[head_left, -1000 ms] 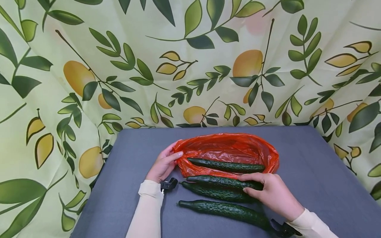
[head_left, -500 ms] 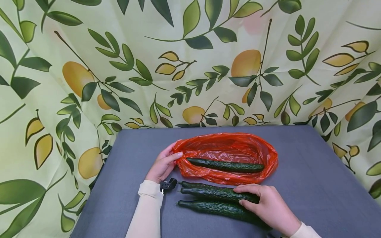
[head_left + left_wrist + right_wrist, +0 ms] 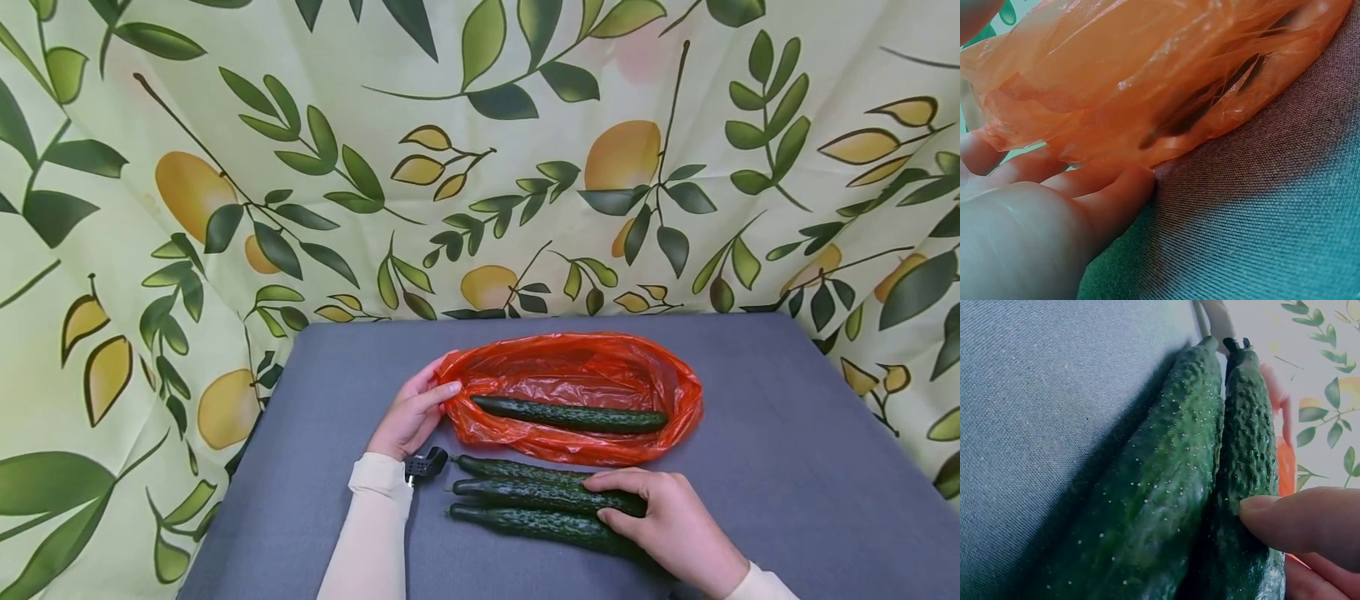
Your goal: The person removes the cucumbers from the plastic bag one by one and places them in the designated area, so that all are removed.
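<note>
My left hand (image 3: pixel 411 410) pinches the left rim of a red plastic bag (image 3: pixel 525 446), its thumb on the rim. In the left wrist view its fingers (image 3: pixel 1110 206) lie under the thin film. One dark green cucumber (image 3: pixel 570 414) lies lengthwise inside the bag mouth. Three more cucumbers lie side by side in front of it: a far one (image 3: pixel 510 470), a middle one (image 3: pixel 525 493) and a near one (image 3: pixel 532 523). My right hand (image 3: pixel 678 521) grips the middle cucumber near its right end. The right wrist view shows my thumb (image 3: pixel 1266 512) pressed on its bumpy skin.
Everything rests on a grey cloth-covered table (image 3: pixel 795 467). Behind it hangs a curtain (image 3: pixel 540 250) printed with leaves and fruit. A small black wrist camera (image 3: pixel 426 463) on my left wrist sits close to the stem ends of the cucumbers.
My right hand has drawn its cucumber from the bag's front edge toward me, over another cucumber, to lie between the other two. My left hand has stayed on the bag.
</note>
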Tool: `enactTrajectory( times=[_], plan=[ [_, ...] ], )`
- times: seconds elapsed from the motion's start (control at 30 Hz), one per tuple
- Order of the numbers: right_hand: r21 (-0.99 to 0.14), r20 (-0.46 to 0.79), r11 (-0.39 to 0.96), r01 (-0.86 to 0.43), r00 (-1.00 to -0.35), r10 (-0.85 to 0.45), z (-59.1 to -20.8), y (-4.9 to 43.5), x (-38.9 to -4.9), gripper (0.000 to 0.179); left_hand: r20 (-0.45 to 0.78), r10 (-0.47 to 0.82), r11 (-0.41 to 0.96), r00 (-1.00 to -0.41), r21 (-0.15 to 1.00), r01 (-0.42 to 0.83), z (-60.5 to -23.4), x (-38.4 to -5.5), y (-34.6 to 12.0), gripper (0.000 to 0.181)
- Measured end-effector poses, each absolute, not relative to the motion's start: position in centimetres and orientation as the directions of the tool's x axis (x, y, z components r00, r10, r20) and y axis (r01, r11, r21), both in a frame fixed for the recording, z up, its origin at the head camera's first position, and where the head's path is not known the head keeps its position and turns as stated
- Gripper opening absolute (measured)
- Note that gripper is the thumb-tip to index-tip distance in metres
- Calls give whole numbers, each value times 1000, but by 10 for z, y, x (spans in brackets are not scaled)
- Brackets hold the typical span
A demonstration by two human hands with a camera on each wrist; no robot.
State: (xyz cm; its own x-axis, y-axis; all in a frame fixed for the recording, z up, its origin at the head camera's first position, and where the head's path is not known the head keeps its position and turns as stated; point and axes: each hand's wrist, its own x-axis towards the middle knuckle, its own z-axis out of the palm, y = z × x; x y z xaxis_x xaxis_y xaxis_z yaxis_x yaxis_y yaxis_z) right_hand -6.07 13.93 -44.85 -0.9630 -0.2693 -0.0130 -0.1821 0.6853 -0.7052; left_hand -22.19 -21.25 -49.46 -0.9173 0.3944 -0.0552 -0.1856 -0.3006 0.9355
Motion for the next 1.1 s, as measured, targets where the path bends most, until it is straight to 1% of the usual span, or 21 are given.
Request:
enactTrajectory(
  times=[0.17,0.37,0.63,0.93,1.1],
  plan=[
    [-696,3,691,-196,-963,-270,-450,138,-61,33,-55,391,-301,-919,936,-184,-494,-221,-212,65],
    [-685,-12,703,-189,-963,-271,-450,138,-61,33,-49,394,-307,-918,934,-182,-494,-221,-212,65],
    [-645,-2,735,-208,-962,-274,-449,136,-63,34,-50,397,-304,-916,935,-183,-494,-222,-212,66],
    [-644,-57,744,-175,-960,-275,-446,136,-65,32,-47,394,-306,-918,935,-179,-493,-221,-212,67],
    [-642,-67,745,-182,-954,-291,-444,137,-66,32,-51,395,-308,-917,933,-185,-494,-221,-212,67]
  ],
)
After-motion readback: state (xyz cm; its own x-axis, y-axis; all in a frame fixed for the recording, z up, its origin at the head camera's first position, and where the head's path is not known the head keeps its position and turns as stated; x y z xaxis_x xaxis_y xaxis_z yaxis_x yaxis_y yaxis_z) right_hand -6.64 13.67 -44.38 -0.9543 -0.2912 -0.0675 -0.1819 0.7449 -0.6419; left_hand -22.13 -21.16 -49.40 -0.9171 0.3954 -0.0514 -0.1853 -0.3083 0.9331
